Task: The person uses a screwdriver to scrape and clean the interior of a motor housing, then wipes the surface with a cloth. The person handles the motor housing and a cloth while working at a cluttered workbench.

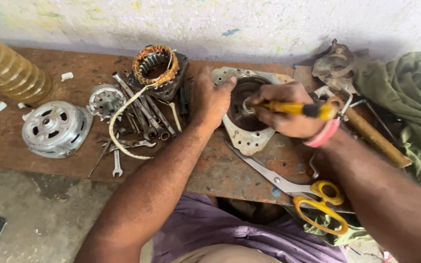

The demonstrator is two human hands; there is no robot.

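Right hand (288,114), clamped on a yellow-handled screwdriver (298,108), is probing the motor end cover (242,139) centre while the left hand (213,100), fingers spread, is pressing its rim, so the next move probably needs steady downward pressure.

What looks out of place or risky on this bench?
The yellow-handled scissors lie at the near edge of the rusty bench, handles hanging past it, so they may fall. The spanners lie in a loose heap.
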